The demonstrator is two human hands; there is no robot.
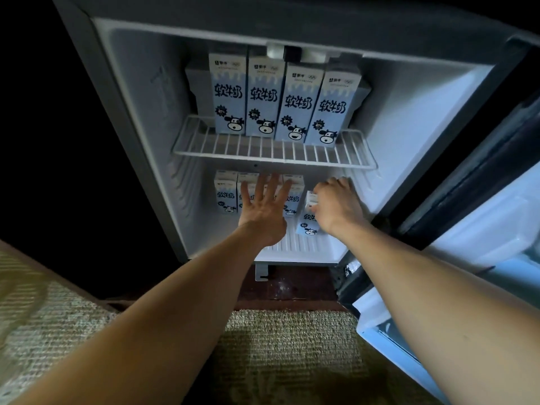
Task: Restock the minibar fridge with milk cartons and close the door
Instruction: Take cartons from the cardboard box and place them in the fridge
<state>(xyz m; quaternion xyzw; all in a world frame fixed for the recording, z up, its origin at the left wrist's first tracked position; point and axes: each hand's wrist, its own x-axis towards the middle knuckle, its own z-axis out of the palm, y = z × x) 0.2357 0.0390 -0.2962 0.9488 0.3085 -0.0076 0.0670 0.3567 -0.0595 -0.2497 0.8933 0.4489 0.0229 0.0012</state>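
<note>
The minibar fridge [140, 118] stands open. Several pale blue milk cartons with a cow face [264, 97] stand in a row on the wire shelf [271, 156]. More cartons [225, 194] line the back of the lower compartment. My left hand [264, 206] is spread flat, fingers apart, against the front of that lower row. To the right, my right hand [336, 206] grips the top of one more milk carton [308, 222], which stands tilted on the fridge floor in front of the row.
The fridge door [482, 229] hangs open to the right, its inner shelves facing me. A woven carpet [277, 346] covers the floor below, with a dark wooden strip [292, 290] under the fridge. Dark cabinet surfaces surround the fridge.
</note>
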